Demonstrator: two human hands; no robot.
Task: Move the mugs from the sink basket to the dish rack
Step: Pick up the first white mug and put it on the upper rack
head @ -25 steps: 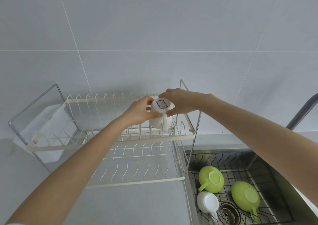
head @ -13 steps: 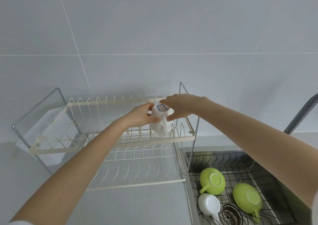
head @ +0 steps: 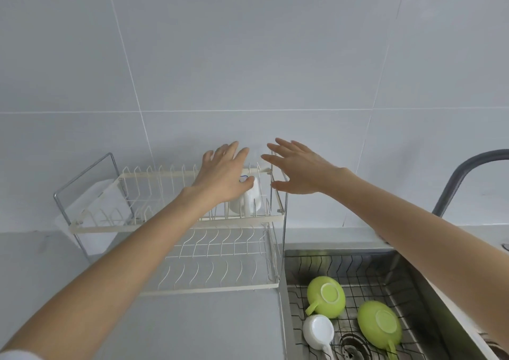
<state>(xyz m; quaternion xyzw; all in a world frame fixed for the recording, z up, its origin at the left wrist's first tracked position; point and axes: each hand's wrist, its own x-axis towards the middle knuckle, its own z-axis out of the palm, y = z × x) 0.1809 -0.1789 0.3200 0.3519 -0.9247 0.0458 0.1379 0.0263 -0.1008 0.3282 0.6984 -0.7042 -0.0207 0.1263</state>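
A white mug sits upside down on the upper tier of the cream wire dish rack, near that tier's right end, its handle facing the camera. The left hand is spread flat, fingers extended, directly over the mug's upturned base; its thumb side lies against or just above the base, and contact cannot be told for certain. It grips nothing. The right hand is also spread wide and empty, palm down, at about 2 o'clock from the mug, past the rack's right upright and apart from the mug.

Well apart from both hands, at about 5 o'clock from the rack, the sink holds a dark wire sink basket. Three mugs lie in it, all bottoms up: a green mug toward the basket's back left, a second green mug at 4 o'clock from the first, and a small white mug just in front of the first green one, at its 6 o'clock. The drain shows between the small white mug and the second green mug. A dark faucet neck arches at the right edge. The rack's lower tier is bare wire, standing on the grey tabletop to the left of the sink.
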